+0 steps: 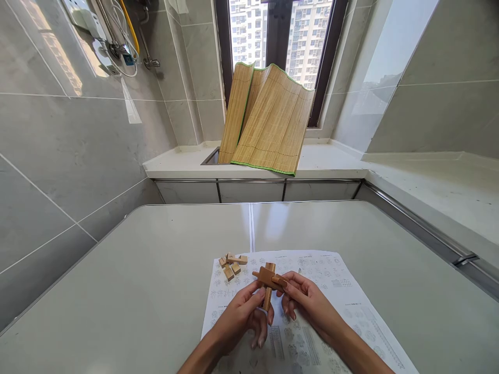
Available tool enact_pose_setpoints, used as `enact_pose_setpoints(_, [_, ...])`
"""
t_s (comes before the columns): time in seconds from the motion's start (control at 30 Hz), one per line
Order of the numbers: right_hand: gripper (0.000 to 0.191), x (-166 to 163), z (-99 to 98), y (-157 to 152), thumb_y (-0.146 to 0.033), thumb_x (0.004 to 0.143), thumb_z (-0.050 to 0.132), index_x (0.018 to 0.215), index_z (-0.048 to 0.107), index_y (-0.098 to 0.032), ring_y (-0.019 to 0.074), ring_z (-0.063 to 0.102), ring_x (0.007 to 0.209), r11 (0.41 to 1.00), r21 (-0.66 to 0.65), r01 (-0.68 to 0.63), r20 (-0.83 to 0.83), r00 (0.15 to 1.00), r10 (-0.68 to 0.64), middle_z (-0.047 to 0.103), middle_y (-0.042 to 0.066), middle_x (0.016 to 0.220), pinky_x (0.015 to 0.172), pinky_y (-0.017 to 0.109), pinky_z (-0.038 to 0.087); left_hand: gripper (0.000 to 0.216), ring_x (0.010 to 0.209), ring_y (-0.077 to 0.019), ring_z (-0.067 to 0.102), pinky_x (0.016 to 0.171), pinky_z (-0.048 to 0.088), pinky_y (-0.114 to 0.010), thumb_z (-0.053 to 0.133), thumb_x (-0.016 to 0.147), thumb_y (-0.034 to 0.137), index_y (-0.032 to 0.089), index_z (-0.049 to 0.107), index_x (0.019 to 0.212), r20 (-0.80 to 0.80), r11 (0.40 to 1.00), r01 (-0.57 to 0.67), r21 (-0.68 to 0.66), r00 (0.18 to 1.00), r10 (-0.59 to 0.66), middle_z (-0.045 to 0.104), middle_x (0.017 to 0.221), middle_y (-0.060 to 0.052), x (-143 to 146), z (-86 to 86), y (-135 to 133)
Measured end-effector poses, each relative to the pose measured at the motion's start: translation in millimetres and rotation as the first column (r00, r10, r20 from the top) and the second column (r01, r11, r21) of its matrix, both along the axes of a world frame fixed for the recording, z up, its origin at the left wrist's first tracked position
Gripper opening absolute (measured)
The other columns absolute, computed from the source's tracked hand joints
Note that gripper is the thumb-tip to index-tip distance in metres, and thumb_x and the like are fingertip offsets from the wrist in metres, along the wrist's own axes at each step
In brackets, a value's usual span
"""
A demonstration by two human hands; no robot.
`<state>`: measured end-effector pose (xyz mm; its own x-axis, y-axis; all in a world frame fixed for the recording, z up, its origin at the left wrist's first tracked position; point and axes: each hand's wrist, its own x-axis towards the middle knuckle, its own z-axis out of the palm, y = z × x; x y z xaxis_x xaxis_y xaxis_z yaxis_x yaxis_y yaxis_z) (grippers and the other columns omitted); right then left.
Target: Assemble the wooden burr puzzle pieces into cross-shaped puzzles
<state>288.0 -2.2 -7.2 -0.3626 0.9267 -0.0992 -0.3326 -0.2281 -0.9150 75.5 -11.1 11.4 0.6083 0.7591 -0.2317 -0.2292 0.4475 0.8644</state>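
The left hand (242, 310) and right hand (310, 298) pinch a brown, cross-shaped wooden assembly (266, 277) between their fingers. Its long axis points forward, the crosspiece sideways.

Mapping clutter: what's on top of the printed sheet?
Loose wooden pieces cluster at the far left corner of the sheet. Above it, the left hand and right hand hold a wooden assembly. Print directly behind these is hidden.

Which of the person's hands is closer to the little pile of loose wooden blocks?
Left. The loose wooden blocks lie just beyond the left hand; the right hand is farther off, to their right, across the joined wooden pieces.
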Motion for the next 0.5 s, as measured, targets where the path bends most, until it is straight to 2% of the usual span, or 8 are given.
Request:
enact_pose_setpoints(0.3, [0.047, -1.1, 4.8, -1.7, -0.064, 0.091, 0.072, 0.105, 0.063, -0.020, 0.0117, 0.058, 0.054, 0.995, 0.088, -0.036, 0.106, 0.994, 0.027, 0.069, 0.003, 0.085, 0.054, 0.028, 0.047, 0.040, 0.038, -0.0050, 0.039, 0.035, 0.041, -0.017, 0.061, 0.099, 0.057, 0.018, 0.056, 0.103, -0.009, 0.999, -0.041, 0.018, 0.999, 0.041, 0.053, 0.069, 0.006, 2.3, 5.9, -1.3])
enact_pose_setpoints(0.5, [0.047, -1.0, 9.6, -2.1, -0.065, 0.095, 0.067, 0.107, 0.066, -0.020, 0.0077, 0.049, 0.048, 0.990, 0.125, -0.069, 0.152, 0.987, 0.050, 0.062, -0.001, 0.081, 0.052, 0.026, 0.039, 0.042, 0.041, -0.0049, 0.025, 0.038, 0.041, -0.018, 0.061, 0.099, 0.058, 0.017, 0.056, 0.106, -0.023, 0.999, -0.028, 0.019, 0.999, 0.028, 0.047, 0.065, 0.008, 2.5, 9.0, -1.5])
